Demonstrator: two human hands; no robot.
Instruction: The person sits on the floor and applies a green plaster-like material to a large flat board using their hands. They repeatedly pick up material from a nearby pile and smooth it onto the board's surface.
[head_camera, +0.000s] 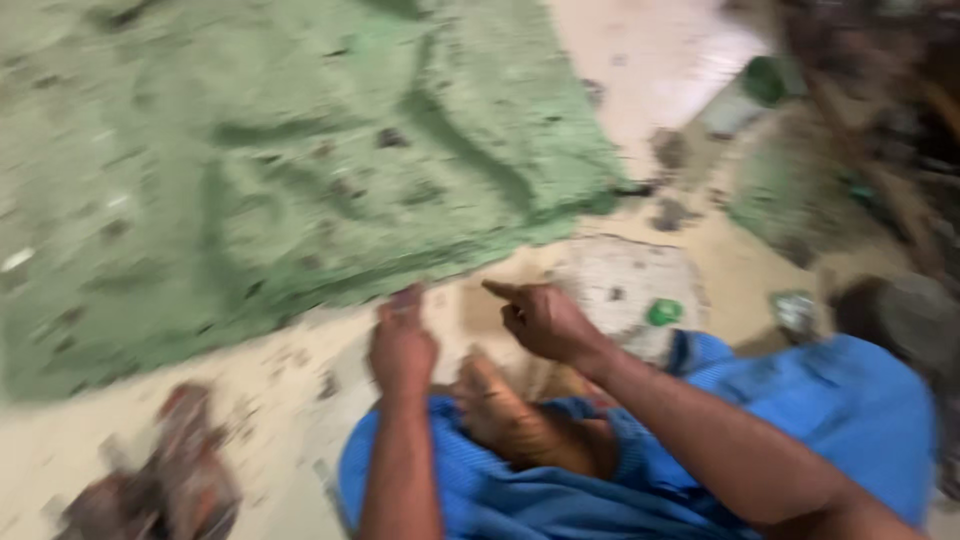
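Blurred view, left hand (402, 345) with curled fingers touching the edge of a green cloth (280, 160) spread on the sandy floor (280, 400), right hand (545, 320) pointing, grasping nothing, bare foot (500, 410) between both.

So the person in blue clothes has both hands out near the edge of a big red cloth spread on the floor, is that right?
Not quite: the cloth is green, not red. The head view shows it spread over the floor, with the left hand and right hand out near its edge, above the person's blue clothes. The rest holds.
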